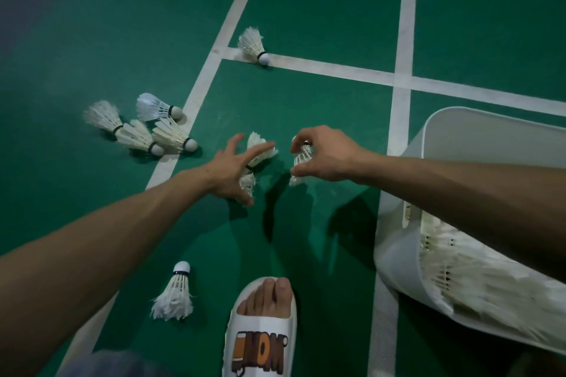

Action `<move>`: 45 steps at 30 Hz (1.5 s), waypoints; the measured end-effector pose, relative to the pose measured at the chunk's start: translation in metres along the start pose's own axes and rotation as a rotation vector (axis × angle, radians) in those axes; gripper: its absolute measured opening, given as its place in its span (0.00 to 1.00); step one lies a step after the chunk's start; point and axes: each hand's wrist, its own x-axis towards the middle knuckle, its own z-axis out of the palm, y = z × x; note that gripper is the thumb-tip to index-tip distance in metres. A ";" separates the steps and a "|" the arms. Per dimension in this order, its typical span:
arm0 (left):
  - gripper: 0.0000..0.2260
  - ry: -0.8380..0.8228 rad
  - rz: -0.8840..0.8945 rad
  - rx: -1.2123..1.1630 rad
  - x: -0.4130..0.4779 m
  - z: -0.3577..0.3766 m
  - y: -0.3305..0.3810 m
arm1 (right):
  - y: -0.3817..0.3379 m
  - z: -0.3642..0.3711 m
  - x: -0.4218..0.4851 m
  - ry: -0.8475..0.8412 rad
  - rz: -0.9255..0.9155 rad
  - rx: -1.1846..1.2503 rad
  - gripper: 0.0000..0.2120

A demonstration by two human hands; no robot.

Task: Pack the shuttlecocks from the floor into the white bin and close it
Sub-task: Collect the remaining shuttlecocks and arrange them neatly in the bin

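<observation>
My right hand (326, 156) fingertip-pinches one frayed white feather shuttlecock (301, 160), my left hand (231, 170) is splayed over two more cork-tipped shuttlecocks (254, 140) on the smooth green court floor (306, 98); I'd flag a slip or crushed brittle vanes short of the open, part-full white plastic bin (395, 257) just right.

Green court floor (321, 3): shuttlecock cluster (167, 133) left, lone shuttlecock (252, 46) on line junction, another shuttlecock (176, 294) by slipper (260, 340); white bin (395, 254) right.

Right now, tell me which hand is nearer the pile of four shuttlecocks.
Left. The left hand is just right of the shuttlecock pile; the right hand is farther right.
</observation>
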 end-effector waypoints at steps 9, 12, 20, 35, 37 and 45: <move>0.38 0.090 0.190 0.151 0.012 -0.011 -0.006 | 0.006 -0.007 0.007 -0.046 -0.009 0.002 0.21; 0.29 0.052 0.167 0.197 0.016 -0.013 -0.003 | 0.006 -0.006 0.008 -0.054 -0.011 0.012 0.21; 0.27 0.152 0.045 -0.107 0.013 -0.015 -0.003 | 0.006 -0.007 0.012 -0.055 -0.035 0.061 0.20; 0.28 0.329 0.294 -0.636 -0.041 -0.087 0.101 | 0.020 -0.115 -0.063 0.212 -0.003 0.364 0.31; 0.30 0.299 0.341 -0.603 -0.047 -0.099 0.118 | 0.027 -0.130 -0.080 0.234 0.003 0.383 0.30; 0.33 0.116 0.500 -0.452 -0.048 -0.128 0.203 | 0.068 -0.151 -0.139 0.264 0.014 0.349 0.28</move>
